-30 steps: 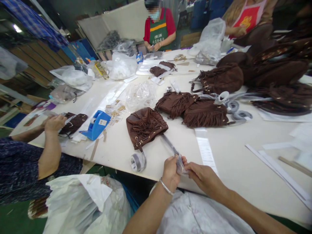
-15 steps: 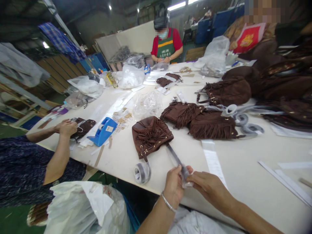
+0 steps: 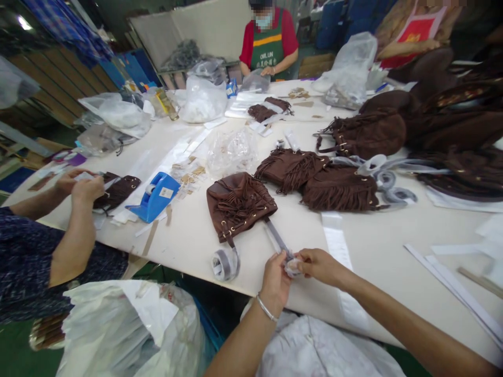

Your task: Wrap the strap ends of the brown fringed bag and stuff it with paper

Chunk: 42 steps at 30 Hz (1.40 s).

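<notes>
A brown fringed bag (image 3: 240, 204) lies on the table in front of me. One of its straps (image 3: 277, 234), wrapped in clear plastic, runs from the bag down to my hands. My left hand (image 3: 277, 275), with a silver bangle at the wrist, is closed around the strap's wrapped end. The fingers of my right hand (image 3: 317, 267) pinch the same end, which looks partly rolled up. Beside the bag's lower corner lies its other strap end, a wrapped roll (image 3: 223, 263).
Several more fringed bags (image 3: 340, 188) lie behind and to the right. Left stands a blue tape dispenser (image 3: 155, 196); a co-worker's hands (image 3: 84, 186) handle another bag there. Paper strips (image 3: 456, 293) lie at right. A large plastic sack (image 3: 129, 330) stands below the table edge.
My view has tilted down slightly. Both hands stay on the strap end; my right hand has shifted its grip, and the end looks more rolled up. The co-worker at left now holds something white.
</notes>
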{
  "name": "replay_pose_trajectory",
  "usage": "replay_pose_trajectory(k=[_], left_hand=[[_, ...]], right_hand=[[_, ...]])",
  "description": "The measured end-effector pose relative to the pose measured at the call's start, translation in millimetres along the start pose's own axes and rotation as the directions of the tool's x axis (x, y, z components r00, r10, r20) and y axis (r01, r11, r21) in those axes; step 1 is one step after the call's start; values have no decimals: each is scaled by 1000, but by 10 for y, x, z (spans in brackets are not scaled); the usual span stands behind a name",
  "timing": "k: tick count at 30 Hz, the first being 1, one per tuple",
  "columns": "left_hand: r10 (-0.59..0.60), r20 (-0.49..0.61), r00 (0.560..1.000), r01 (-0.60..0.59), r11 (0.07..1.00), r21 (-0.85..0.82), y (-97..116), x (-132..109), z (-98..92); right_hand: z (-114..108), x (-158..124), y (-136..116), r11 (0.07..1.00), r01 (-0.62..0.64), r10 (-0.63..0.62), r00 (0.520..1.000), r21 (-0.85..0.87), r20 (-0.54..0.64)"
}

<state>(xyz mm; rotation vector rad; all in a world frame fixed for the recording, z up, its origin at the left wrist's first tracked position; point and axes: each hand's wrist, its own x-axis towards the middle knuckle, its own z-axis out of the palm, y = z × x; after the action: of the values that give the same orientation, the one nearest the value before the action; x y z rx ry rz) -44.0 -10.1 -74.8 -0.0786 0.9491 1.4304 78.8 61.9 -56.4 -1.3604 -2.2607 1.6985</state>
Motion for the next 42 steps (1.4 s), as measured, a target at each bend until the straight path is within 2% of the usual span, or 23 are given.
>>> replay_pose_trajectory(k=[2,7,10,13,18,20,23,26,29,32,34,38,42], left_hand=[[-11,60,998,12,1000,-17,26,-29,-20],[32,224,974,-41,999,35,113,-130,-62],[46,258,965,-62,997,52,156,-172,-86],[52,262,964,-66,997,43,178,-176,-110],[27,195,980,-35,999,40,181,-117,-153],[13,149,989,-19,999,37,174,-94,-169],[-4,114,993,2,1000,21,165,-79,-184],[-23,104,994,25,1000,-17,166,-78,-188],[-35,79,996,39,998,-44,175,-74,-182],[-65,33,997,67,997,-47,185,-68,-158],[-92,-5,996,91,994,-54,193,-66,-130],[-104,-36,994,100,989,-112,218,-70,-72],[-97,-31,995,92,987,-133,251,-85,-46]], right_hand=[[0,62,19,995,-68,67,998,77,22],[14,198,-18,974,-131,131,991,183,16],[35,258,-53,963,-143,143,990,226,17],[61,295,-68,961,-89,98,995,261,-20],[120,297,-140,995,24,-13,994,98,-105],[149,268,-193,997,54,-64,981,-60,-184],[178,175,-244,941,123,-210,943,-315,-259],[163,35,-229,846,276,-395,899,-457,-189],[107,-80,-191,675,401,-549,834,-619,-58],[48,-99,-182,509,432,-610,791,-744,41],[17,-59,-195,433,453,-629,771,-779,98],[-45,53,-248,383,538,-626,749,-751,218],[-142,116,-324,447,606,-620,740,-659,260]])
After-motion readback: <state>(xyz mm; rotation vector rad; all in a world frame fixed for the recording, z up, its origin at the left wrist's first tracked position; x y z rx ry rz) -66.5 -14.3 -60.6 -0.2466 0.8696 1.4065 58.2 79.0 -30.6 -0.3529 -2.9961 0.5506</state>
